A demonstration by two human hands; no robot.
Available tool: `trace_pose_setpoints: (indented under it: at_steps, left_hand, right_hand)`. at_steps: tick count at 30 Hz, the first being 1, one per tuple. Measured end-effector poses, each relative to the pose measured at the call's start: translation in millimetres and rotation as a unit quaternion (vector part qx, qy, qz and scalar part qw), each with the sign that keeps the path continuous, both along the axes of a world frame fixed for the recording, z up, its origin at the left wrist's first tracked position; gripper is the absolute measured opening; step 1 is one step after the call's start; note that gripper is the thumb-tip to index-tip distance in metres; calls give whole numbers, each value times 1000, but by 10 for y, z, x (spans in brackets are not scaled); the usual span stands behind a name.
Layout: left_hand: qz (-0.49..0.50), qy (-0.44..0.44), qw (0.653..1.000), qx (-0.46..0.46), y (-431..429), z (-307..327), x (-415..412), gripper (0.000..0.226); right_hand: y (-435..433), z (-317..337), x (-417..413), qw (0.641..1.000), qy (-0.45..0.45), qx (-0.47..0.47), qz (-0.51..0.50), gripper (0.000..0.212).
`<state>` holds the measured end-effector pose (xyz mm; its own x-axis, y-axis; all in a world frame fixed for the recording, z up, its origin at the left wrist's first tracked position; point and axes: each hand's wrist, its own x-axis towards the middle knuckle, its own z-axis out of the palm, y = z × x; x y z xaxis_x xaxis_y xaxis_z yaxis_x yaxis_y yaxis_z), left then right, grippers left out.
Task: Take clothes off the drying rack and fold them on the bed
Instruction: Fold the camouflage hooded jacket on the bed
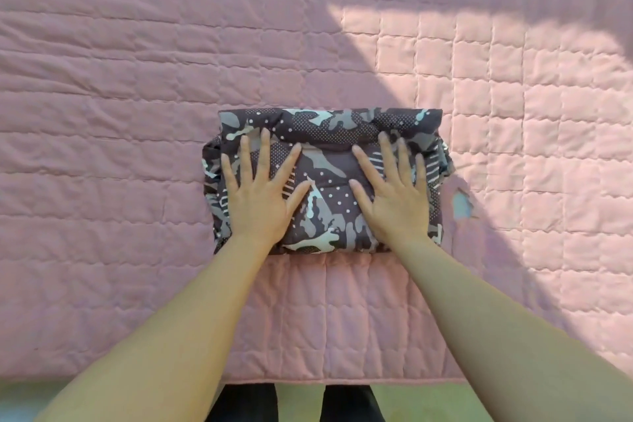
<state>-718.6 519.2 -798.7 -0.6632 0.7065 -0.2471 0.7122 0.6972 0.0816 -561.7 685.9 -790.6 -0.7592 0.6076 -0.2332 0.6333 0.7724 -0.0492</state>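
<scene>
A folded camouflage garment (pixel 329 202) is lying on the pink quilted bedspread (pixel 137 79) that is covering the bed, close to the near edge and roughly in the middle of the view. Its print is mixing dark brown, grey and off-white shapes with patches of small white dots. It is looking thick and puffy, possibly a padded jacket, though the folds are hiding its cut.

The left hand (pixel 260 195) is pressing flat on the left half of the garment, fingers straight and spread, gripping nothing. The right hand (pixel 394 195) is lying the same way on the right half, palm down and fingers fanned, with a strip of patterned cloth showing between the two thumbs. Both sets of fingertips are reaching toward a thick rolled fold (pixel 325 127) that is running along the garment's far edge. Bare forearms are stretching from the bottom corners of the view to the garment's near edge.

Just right of the garment, a small pale-blue patch (pixel 462 207) is showing in the bedspread; whether it is a worn spot or something else is hard to tell. Beyond the garment and to its right, a bright sunlit area (pixel 513 113) is falling across the quilting, while the part to the garment's left is sitting in shade.

Nearer than the garment, past the bedspread's edge, two dark trouser legs (pixel 246 402) are standing on a greenish floor (pixel 298 401).
</scene>
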Motion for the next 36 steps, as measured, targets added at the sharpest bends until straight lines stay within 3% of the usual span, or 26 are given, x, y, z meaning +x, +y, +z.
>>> trace_pose_setpoints:
  at_steps: [6,10,12,14,17,19,23,26,29,32,36]
  left_hand:
    - [146,-32,989,-18,49,-53,0,70]
    - [277,-68,958,37,87,71,-39,83]
    - [353,-83,925,113,96,158,-54,95]
    - [465,-121,862,159,119,236,-94,105]
    - [560,-212,791,125,124,258,-189,94]
    - [569,-244,771,149,94,284,-204,79]
    - [534,-233,784,216,63,402,-113,60]
    - [532,-266,767,240,-40,486,-44,66]
    - [555,-300,740,233,-279,614,94,66]
    - [595,-318,705,217,-585,732,301,59]
    - [653,-339,633,242,-1162,927,610,63]
  right_hand:
    - [85,-138,72,989,7,-29,-145,71]
    - [145,-92,74,946,58,-92,-305,92]
    - [164,-20,26,901,109,-144,-395,102]
    - [205,61,-37,842,146,-185,-486,103]
    - [304,111,-102,731,214,-251,-598,87]
    - [310,151,-120,693,227,-293,-618,90]
    - [292,312,-52,719,173,-314,-596,96]
    - [288,443,69,699,170,-372,-587,79]
    - [167,622,180,700,143,-424,-556,68]
    - [-16,771,249,693,81,-478,-534,77]
    - [-347,984,180,719,23,-489,-493,73]
